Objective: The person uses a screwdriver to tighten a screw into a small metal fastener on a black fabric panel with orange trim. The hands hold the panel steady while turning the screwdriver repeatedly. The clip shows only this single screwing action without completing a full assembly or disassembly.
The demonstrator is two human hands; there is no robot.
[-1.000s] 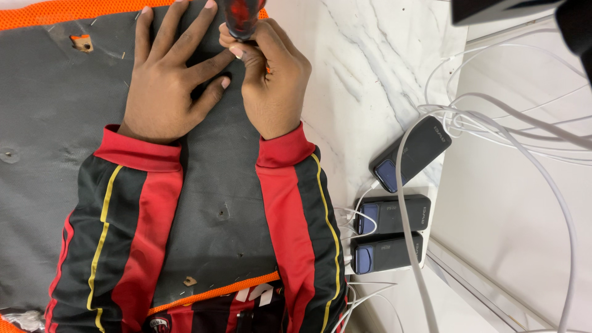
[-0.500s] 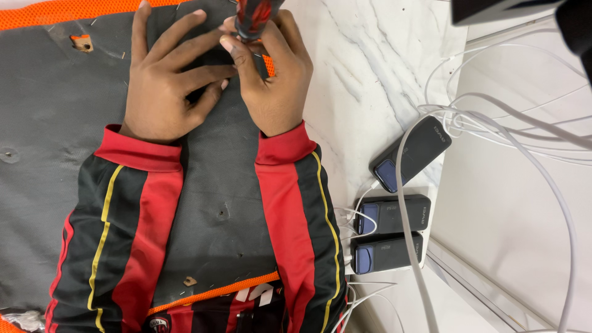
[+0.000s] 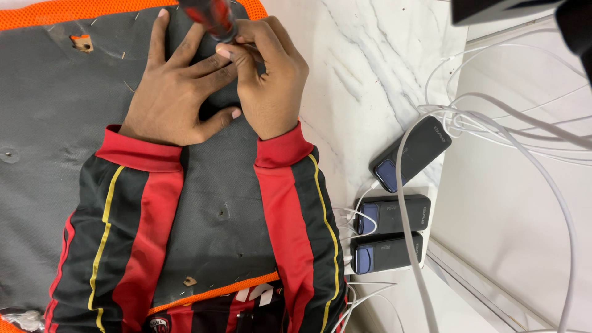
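Grey fabric panel (image 3: 55,123) with an orange edge lies on the white marble bench (image 3: 370,80). The left hand (image 3: 179,98) lies flat on the panel, fingers spread wide, holding nothing. Just beside it, the right hand (image 3: 268,80) has its fingers closed round a red and black screwdriver (image 3: 213,18), which slants up and away from the panel.

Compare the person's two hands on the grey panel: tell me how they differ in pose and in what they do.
The left hand lies flat with spread fingers, pressing the grey fabric panel; the right hand is curled in a fist. The left hand holds nothing, while the right hand grips a red-and-black screwdriver handle. The left hand's fingers reach toward the orange edge; the right hand's fingers fold inward. Both wear red cuffs and touch each other.
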